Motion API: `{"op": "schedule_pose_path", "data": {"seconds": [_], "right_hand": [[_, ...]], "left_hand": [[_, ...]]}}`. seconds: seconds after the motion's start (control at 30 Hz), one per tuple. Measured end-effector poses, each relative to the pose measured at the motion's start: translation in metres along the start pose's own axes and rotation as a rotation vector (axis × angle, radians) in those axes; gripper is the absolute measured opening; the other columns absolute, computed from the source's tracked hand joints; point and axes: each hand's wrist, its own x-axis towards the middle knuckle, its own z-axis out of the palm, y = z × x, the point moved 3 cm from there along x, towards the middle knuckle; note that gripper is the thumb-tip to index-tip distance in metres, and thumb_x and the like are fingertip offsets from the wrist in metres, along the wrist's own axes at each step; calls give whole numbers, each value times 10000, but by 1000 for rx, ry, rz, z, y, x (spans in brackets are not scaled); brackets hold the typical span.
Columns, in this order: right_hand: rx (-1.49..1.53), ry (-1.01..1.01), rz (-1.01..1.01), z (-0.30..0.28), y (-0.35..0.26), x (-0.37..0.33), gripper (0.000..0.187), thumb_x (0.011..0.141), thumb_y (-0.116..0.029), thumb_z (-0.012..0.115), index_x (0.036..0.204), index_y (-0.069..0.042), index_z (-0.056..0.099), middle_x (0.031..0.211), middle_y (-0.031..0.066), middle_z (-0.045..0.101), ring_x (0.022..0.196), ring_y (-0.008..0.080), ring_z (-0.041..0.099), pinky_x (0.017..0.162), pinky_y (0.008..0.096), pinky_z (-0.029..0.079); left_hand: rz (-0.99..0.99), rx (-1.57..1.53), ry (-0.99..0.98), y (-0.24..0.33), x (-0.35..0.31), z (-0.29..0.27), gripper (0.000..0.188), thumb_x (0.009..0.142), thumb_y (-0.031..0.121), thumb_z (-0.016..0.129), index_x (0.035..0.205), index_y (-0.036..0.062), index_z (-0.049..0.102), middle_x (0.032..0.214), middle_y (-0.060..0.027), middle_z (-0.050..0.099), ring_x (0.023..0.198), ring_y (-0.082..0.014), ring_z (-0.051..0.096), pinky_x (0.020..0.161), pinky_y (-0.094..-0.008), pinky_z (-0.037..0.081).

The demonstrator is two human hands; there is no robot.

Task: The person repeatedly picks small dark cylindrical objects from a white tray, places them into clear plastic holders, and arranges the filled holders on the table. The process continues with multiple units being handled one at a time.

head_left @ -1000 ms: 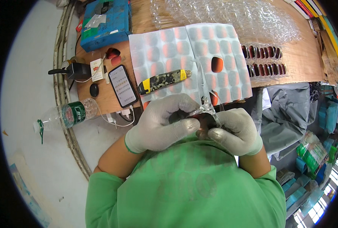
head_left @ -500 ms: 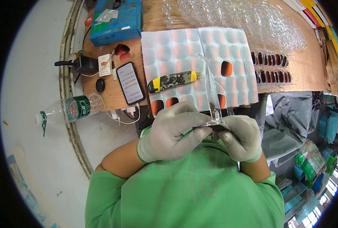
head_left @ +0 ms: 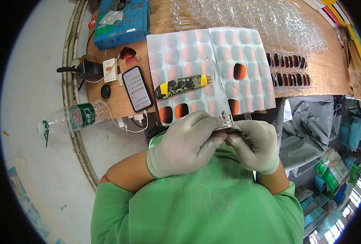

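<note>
Head view: I look down over a green shirt at both gloved hands, held close to the chest at the counter (head_left: 318, 77) edge.
Left hand (head_left: 186, 142): I see it in a grey glove, fingers curled tight round a clear plastic piece (head_left: 226, 122), gripping it from the left.
Right hand (head_left: 256, 143): also gloved, I see it pinched on the same clear piece from the right, fingertips meeting those of the left hand.
Clear plastic piece: it sits between the two hands, just below the near edge of the white trays; I cannot tell its exact shape.
White blister trays (head_left: 213, 65): two sheets lie side by side on the counter, most pockets bare, a few holding dark orange oval lenses (head_left: 239, 71).
Utility knife (head_left: 182, 85): camouflage body with yellow ends, lying across the left tray.
Phone (head_left: 137, 88): screen lit, left of the trays, a white cable at its near end.
Water bottle (head_left: 72, 118): on its side at the counter's left edge.
Blue box (head_left: 121, 22): at the far left corner.
Clear tray stack (head_left: 249, 18): beyond the white trays.
</note>
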Motion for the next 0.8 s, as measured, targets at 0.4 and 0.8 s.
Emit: {"op": "schedule_pose_path", "data": {"seconds": [0.4,0.8], "right_hand": [[-26,112,-134,-32,23,9,178,851,-99,684,1010,-25,656,735,140,635,658,364,639,595,442,509],[-1042,613,455,-326,256,-7,284,955,-274,558,1065,-45,686,906,271,697,887,439,683,818,508,538]], "left_hand": [[-9,30,-198,-4,52,8,207,840,119,732,1019,18,710,837,-158,645,697,-313,640,638,-401,519],[-1020,-482,445,-325,243,-77,392,924,331,687,1123,-6,658,1011,-137,714,911,-220,687,806,-348,545]]}}
